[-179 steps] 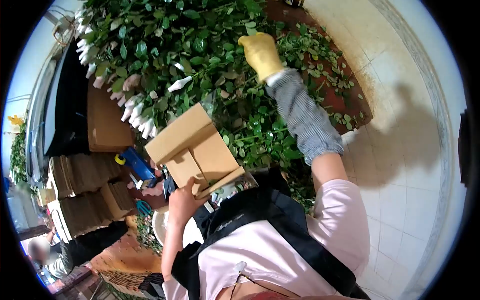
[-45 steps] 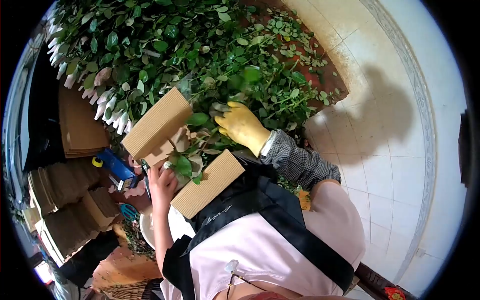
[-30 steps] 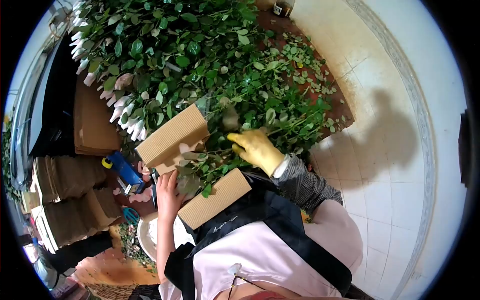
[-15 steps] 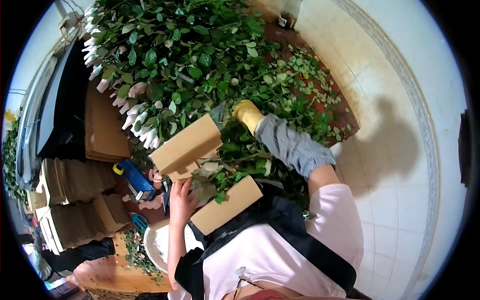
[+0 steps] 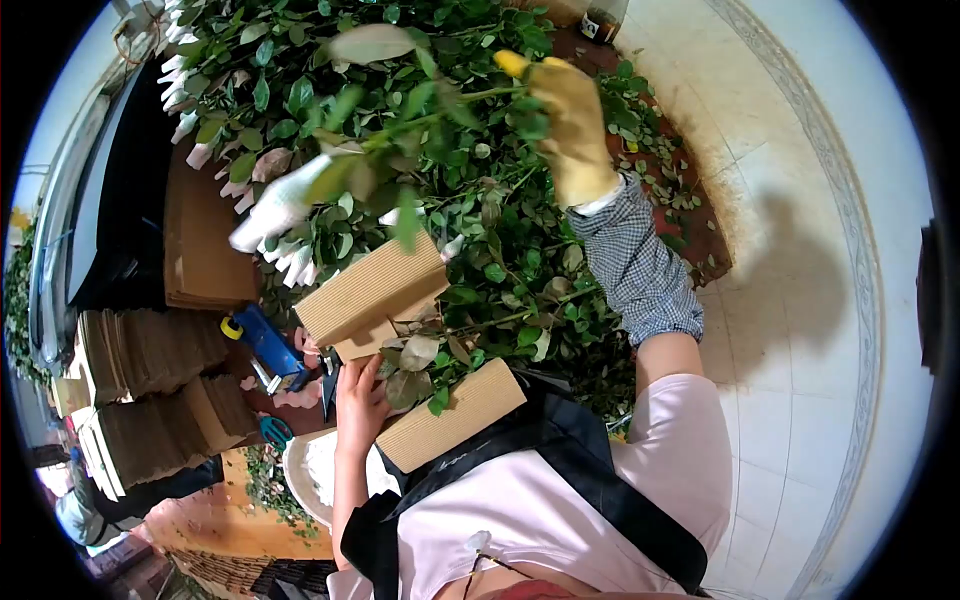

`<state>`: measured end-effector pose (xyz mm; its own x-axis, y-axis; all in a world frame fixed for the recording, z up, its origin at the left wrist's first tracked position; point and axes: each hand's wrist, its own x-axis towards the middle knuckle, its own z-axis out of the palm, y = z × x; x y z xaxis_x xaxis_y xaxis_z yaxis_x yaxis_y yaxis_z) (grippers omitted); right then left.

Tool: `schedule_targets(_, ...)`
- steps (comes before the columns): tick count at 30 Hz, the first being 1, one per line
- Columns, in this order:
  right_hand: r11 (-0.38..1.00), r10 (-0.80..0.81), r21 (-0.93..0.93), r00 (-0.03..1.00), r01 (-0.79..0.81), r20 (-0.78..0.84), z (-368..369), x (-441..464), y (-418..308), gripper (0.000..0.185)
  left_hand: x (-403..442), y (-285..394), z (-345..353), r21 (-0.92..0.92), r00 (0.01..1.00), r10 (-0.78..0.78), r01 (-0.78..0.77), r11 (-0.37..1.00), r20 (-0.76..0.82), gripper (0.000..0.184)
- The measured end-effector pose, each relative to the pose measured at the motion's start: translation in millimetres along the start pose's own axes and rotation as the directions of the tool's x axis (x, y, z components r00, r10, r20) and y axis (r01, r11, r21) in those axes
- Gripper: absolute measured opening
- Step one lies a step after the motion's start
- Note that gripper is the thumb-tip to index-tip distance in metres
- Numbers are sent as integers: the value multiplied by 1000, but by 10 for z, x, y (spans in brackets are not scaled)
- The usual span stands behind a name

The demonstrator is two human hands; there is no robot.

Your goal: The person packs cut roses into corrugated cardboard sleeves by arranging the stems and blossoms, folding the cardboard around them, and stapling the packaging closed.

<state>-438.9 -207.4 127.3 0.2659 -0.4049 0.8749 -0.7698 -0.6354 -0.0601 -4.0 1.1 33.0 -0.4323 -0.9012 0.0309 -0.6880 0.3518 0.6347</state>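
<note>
My right hand (image 5: pixel 572 125), in a yellow glove with a checked sleeve, is closed round the stem of a rose (image 5: pixel 283 203). The rose is raised over the pile, its bud in a white sleeve pointing left, slightly blurred. My left hand (image 5: pixel 360 402) is bare and grips the lower left edge of a folded corrugated cardboard sheet (image 5: pixel 372 290); some of its fingertips are hidden. Leafy stems lie on the cardboard between its upper flap and its lower flap (image 5: pixel 452 415), in front of my body.
A large heap of leafy roses (image 5: pixel 400 150) covers the far side. At left are stacked cardboard sheets (image 5: pixel 150 355), a blue tool (image 5: pixel 272 345), teal-handled scissors (image 5: pixel 275 431) and a white bucket (image 5: pixel 305 480). A tiled wall (image 5: pixel 790 430) stands at right.
My right hand has drawn back from the heap, up and to the right, lifting a rose out. My left hand stays at the cardboard.
</note>
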Motion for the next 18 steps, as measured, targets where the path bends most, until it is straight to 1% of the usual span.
schedule_targets(1, 997, 55, -57, 994, -50, 92, 89, -40, 58, 26, 2, 0, 3, 3, 1000, -5, 5, 1000, 8, 66)
schedule_targets(2, 969, 194, -198, 948, -146, 251, 176, -69, 47, 24, 1, -3, 5, 17, 1000, 1, -1, 1000, -3, 66)
schedule_targets(3, 908, 345, -373, 846, -191, 407, 259, -94, 28, 21, -1, 0, 9, 30, 1000, 12, -11, 999, -8, 66)
schedule_targets(4, 823, 491, -543, 687, -164, 536, 320, -69, -5, 19, -3, 5, 0, 39, 1000, 8, -8, 999, 11, 65)
schedule_targets(5, 762, 579, -639, 556, -108, 596, 346, -46, -71, 17, 14, -21, -6, 44, 1000, 25, -25, 999, 20, 65)
schedule_targets(6, 720, 639, -692, 438, -52, 633, 330, 31, -255, 15, 9, -60, 6, 41, 1000, 14, -15, 999, 22, 65)
schedule_targets(7, 707, 670, -707, 311, 10, 674, 337, 67, -418, 14, -17, -91, 41, 33, 1000, -6, 5, 999, 26, 64)
schedule_targets(8, 682, 705, -723, 167, 107, 690, 530, -132, -501, 13, -33, -119, 82, -3, 1000, -25, 25, 1000, 7, 64)
schedule_targets(9, 785, 598, -609, 119, 115, 793, 658, -526, -422, 13, -40, -120, 92, -6, 1000, -27, 27, 1000, 16, 64)
schedule_targets(10, 739, 602, -633, 197, 230, 774, 560, -683, -634, 14, -39, -113, 93, 20, 1000, -25, 25, 999, 13, 64)
schedule_targets(13, 778, 628, -610, -195, 149, 753, 154, -484, -421, 15, -24, -66, 47, 67, 1000, -15, 13, 998, 24, 63)
schedule_targets(15, 730, 626, -658, 206, 186, 752, 582, -1798, 483, 15, -34, -88, 53, 51, 1000, -14, 13, 999, 26, 63)
schedule_targets(16, 745, 582, -608, 178, 275, 794, 541, -1715, 496, 14, -18, -86, 53, 51, 1000, -11, 10, 999, 20, 63)
schedule_targets(17, 744, 578, -606, 185, 281, 795, 510, -1623, 541, 14, -2, -82, 56, 47, 1000, -5, 4, 999, 19, 63)
schedule_targets(18, 768, 566, -591, 168, 249, 807, 481, -1549, 576, 16, -15, -74, 45, 46, 1000, -6, 5, 999, 22, 62)
